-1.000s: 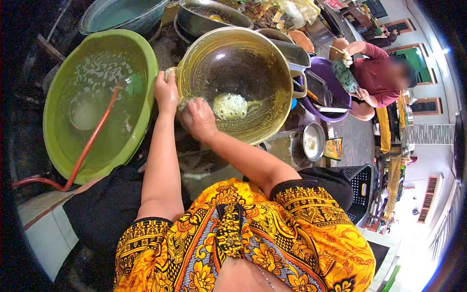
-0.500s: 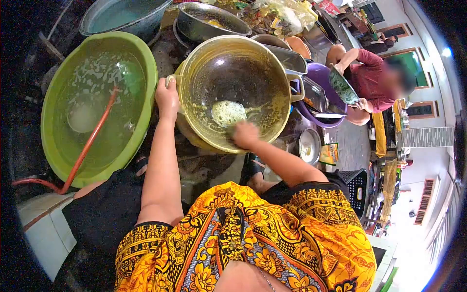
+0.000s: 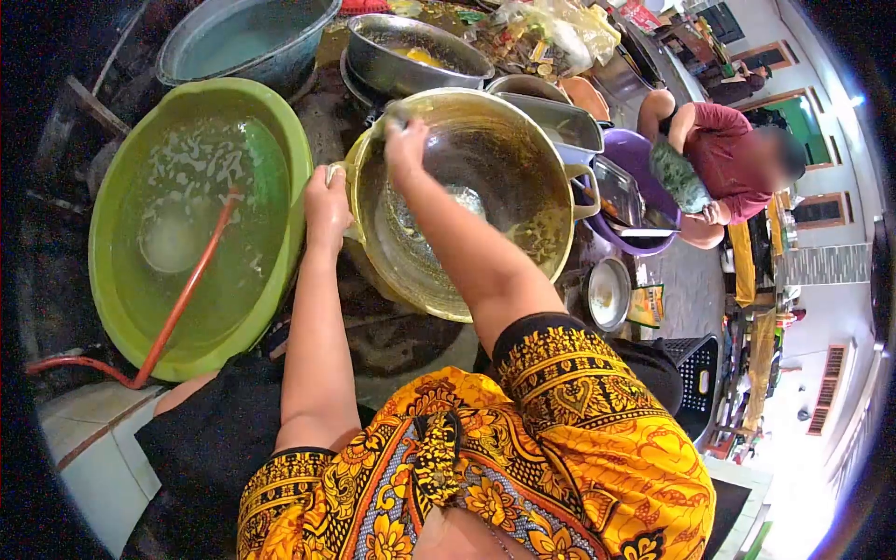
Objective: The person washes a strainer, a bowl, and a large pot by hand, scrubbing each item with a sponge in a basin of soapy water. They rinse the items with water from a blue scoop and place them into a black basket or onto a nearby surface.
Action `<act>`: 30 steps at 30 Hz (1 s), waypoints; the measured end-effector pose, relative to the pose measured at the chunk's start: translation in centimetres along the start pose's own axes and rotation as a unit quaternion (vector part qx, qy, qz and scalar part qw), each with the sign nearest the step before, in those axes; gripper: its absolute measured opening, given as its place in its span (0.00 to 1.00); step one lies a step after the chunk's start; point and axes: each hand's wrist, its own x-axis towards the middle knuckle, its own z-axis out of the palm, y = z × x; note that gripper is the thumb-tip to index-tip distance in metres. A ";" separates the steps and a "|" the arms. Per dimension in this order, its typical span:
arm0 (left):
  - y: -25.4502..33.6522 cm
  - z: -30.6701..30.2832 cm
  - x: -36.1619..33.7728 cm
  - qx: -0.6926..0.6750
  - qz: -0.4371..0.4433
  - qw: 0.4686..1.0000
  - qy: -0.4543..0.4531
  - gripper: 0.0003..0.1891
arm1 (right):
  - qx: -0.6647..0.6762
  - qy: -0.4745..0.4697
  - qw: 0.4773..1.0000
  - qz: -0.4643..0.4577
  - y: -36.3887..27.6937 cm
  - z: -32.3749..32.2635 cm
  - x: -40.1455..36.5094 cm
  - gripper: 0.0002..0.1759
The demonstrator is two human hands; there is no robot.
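Note:
A large two-handled metal pot (image 3: 523, 135) stands tilted in front of me, its inner wall streaked with yellowish residue and suds. My left hand (image 3: 327, 207) is closed around the pot's left handle. At the far left of the rim, my right hand (image 3: 406, 154) presses a small greyish scouring pad (image 3: 399, 114) against the inside wall; the pad is partly hidden and blurred. My right forearm crosses over the pot and covers some of its inside. Foamy water (image 3: 462, 198) lies at the bottom.
Left of the pot is a green basin (image 3: 301, 168) of soapy water with a red hose (image 3: 191, 280) in it. A grey tub (image 3: 327, 23) and a metal basin (image 3: 481, 70) stand behind. To the right are a purple tub (image 3: 653, 245), a small bowl (image 3: 609, 294) and a seated person (image 3: 723, 154) handling a dark green item.
My right hand has swept from the pot's near right side to its far left rim. The foam patch has thinned and spread. The pot appears slightly lower and further right in view.

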 end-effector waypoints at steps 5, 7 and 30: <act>-1.9 0.2 1.8 0.030 0.072 0.996 0.039 0.10 | -0.060 -0.251 0.962 -0.088 2.8 -7.4 -12.1 0.24; -2.0 0.4 1.7 0.034 0.072 0.996 0.044 0.10 | -0.124 -0.317 0.940 -0.020 3.4 -10.4 -13.6 0.25; 1.8 -0.1 -0.2 -0.022 -0.026 0.998 -0.056 0.07 | -0.052 -0.118 0.990 -0.050 9.3 -3.7 1.5 0.33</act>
